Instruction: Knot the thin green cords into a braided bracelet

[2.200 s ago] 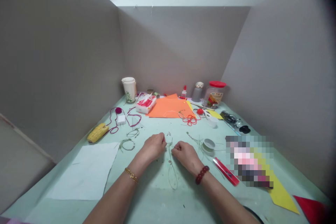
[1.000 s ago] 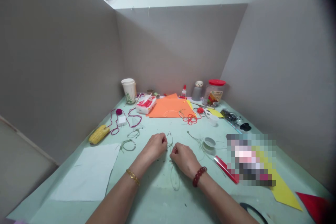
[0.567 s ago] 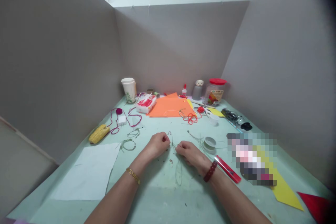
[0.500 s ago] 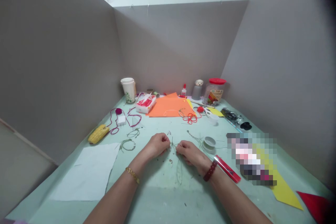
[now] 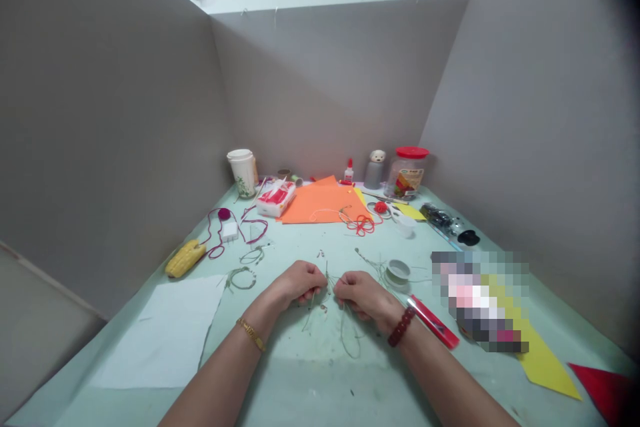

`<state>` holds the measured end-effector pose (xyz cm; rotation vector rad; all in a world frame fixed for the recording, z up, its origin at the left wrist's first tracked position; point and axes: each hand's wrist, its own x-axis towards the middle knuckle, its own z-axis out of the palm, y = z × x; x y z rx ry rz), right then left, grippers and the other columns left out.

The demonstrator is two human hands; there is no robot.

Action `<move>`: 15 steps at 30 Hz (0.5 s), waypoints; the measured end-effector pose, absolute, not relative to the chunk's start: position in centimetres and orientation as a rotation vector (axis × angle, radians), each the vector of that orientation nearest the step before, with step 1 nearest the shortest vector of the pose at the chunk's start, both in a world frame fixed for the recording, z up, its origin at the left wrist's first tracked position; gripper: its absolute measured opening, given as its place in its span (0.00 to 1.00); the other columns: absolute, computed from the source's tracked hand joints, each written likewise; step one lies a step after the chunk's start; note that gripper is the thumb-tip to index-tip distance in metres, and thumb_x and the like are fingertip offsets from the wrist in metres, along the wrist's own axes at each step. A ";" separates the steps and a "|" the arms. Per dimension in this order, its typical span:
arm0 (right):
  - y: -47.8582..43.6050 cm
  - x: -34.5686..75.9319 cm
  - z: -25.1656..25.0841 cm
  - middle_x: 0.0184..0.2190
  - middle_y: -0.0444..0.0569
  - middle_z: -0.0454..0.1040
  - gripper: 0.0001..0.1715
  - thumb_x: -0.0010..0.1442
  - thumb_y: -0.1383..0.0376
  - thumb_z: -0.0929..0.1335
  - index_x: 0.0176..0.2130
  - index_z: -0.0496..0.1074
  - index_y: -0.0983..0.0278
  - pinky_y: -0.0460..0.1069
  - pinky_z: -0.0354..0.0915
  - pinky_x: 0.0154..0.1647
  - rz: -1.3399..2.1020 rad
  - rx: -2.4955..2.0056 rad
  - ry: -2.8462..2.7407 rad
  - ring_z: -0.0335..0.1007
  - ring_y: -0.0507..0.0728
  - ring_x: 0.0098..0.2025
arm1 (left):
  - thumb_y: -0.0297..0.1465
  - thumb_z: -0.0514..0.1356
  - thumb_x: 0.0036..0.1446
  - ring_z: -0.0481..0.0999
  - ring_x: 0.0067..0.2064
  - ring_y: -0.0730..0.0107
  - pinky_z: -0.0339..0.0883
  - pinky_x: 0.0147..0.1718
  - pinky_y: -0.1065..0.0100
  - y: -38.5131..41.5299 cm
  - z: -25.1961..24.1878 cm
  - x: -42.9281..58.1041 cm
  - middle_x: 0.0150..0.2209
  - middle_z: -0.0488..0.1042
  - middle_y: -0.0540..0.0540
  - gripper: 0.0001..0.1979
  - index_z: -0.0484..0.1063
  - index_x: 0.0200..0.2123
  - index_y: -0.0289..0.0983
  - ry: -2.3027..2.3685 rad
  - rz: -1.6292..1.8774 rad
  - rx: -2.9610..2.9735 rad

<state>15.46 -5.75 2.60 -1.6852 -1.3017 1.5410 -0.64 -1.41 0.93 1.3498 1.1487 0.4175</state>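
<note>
My left hand (image 5: 301, 282) is closed in a pinch on thin green cord (image 5: 309, 320), whose strands hang below the fingers. Close beside it, my right hand (image 5: 359, 292) pinches more of this cord, and a loose loop (image 5: 352, 348) droops under it. Between the two hands the strands come together, with one end sticking up; any knot there is too small to make out. Tiny reddish bits (image 5: 324, 309) lie on the table by the fingertips. A spool (image 5: 398, 271) stands just beyond my right hand, with cord trailing around it.
Right of my right wrist lies a red utility knife (image 5: 434, 323). Green cord bracelets (image 5: 241, 278) and a torn white sheet (image 5: 155, 340) lie left. Farther back are a corn cob (image 5: 185, 259), orange paper (image 5: 320, 205), a tissue pack (image 5: 276, 199) and a red-lidded jar (image 5: 407, 173). Grey partitions enclose the table.
Both hands have shifted slightly nearer me. Cord strands now hang under my left hand, and the loop below my right hand has swung right and widened.
</note>
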 end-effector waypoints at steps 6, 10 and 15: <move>-5.7 15.5 2.2 0.09 0.35 0.51 0.07 0.47 0.68 0.63 0.20 0.60 0.64 0.42 0.37 0.12 1.526 -1.670 -1.288 0.39 0.43 0.12 | 0.32 0.54 0.45 0.58 0.17 0.79 0.50 0.17 0.74 -1.5 1.0 -0.5 0.19 0.64 0.53 0.04 0.63 0.25 0.37 1.329 0.498 1.502; -5.7 15.5 2.2 0.09 0.35 0.52 0.06 0.46 0.69 0.63 0.20 0.60 0.64 0.42 0.37 0.12 1.510 -1.642 -1.301 0.41 0.44 0.12 | 0.29 0.54 0.45 0.65 0.26 0.74 0.55 0.25 0.72 -1.9 1.5 -0.2 0.24 0.69 0.49 0.04 0.66 0.21 0.36 1.563 0.611 1.894; -5.9 15.5 2.4 0.10 0.35 0.53 0.06 0.46 0.70 0.63 0.20 0.59 0.64 0.42 0.36 0.12 1.504 -1.650 -1.293 0.41 0.44 0.12 | 0.31 0.54 0.47 0.59 0.21 0.80 0.51 0.20 0.74 -1.9 1.7 0.0 0.23 0.69 0.51 0.05 0.64 0.22 0.36 1.410 0.623 1.639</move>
